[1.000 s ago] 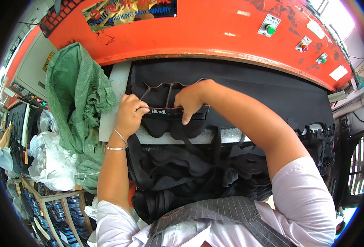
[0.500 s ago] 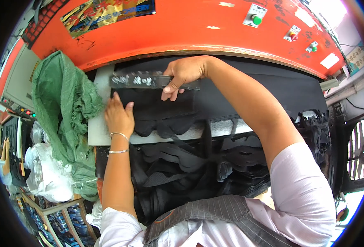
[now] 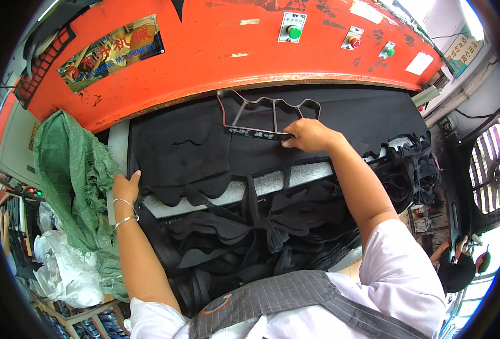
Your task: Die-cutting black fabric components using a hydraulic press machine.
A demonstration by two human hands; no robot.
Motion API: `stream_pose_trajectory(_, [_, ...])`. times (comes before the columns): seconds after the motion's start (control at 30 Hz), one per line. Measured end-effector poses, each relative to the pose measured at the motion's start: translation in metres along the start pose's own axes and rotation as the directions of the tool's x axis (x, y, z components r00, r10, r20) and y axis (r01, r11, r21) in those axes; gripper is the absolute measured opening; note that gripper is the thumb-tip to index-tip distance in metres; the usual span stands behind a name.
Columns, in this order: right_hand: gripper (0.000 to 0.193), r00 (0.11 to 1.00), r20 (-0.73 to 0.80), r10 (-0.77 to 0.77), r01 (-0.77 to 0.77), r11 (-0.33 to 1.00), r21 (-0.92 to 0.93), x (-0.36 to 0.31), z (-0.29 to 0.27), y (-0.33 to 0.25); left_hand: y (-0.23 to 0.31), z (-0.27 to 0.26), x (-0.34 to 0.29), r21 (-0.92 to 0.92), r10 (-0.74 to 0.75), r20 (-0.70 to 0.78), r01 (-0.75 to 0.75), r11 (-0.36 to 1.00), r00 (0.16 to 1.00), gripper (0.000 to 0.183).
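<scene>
Black sheet (image 3: 368,110) on pale board (image 3: 120,146), orange machine (image 3: 221,51) beyond; right hand (image 3: 311,135) clamping frame (image 3: 247,132), left hand's (image 3: 126,187) grip unclear

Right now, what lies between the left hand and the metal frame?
In the head view, black sheet material lies between the left hand and the metal frame.

Right grip (image 3: 312,136) holds wavy metal frame (image 3: 255,134).

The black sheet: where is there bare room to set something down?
One bare patch lies on the black sheet, right of the metal frame and right hand, along the orange machine. Another lies between the metal frame and the left hand. The near edge is crowded with black scraps, the left with a green sack.
</scene>
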State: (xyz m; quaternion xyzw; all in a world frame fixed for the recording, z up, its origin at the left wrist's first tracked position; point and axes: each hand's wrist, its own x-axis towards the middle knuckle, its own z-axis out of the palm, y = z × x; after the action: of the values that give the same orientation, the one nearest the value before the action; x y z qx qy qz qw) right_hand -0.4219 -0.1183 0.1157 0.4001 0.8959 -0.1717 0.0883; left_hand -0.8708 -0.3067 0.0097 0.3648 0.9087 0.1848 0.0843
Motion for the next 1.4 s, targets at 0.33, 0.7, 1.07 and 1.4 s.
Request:
stream_pose_trajectory(0.33, [0.037,0.996,-0.042,-0.079,0.078,0.997,-0.016,-0.035,0.037,0.014,-0.028,-0.024,-0.049,0.099,0.099,0.131,-0.112,0.989,0.986,0.054])
stream_pose_trajectory(0.7, [0.024,0.968,-0.147,-0.203,0.218,0.972,0.091,-0.030,-0.024,-0.031,0.071,-0.038,-0.043,-0.070,0.659,-0.153,-0.673,0.736,0.736,0.034])
stream_pose_trajectory(1.07, [0.044,0.952,-0.001,-0.305,0.303,0.949,-0.089,0.111,0.016,-0.125,0.031,0.039,-0.015,-0.173,0.291,-0.482,-0.415,0.893,0.826,0.047])
stream_pose_trajectory(1.4, [0.033,0.908,-0.224,-0.354,0.309,0.927,-0.214,0.143,0.037,-0.132,0.046,-0.012,0.045,-0.794,0.097,0.561,0.502,0.343,0.822,0.031])
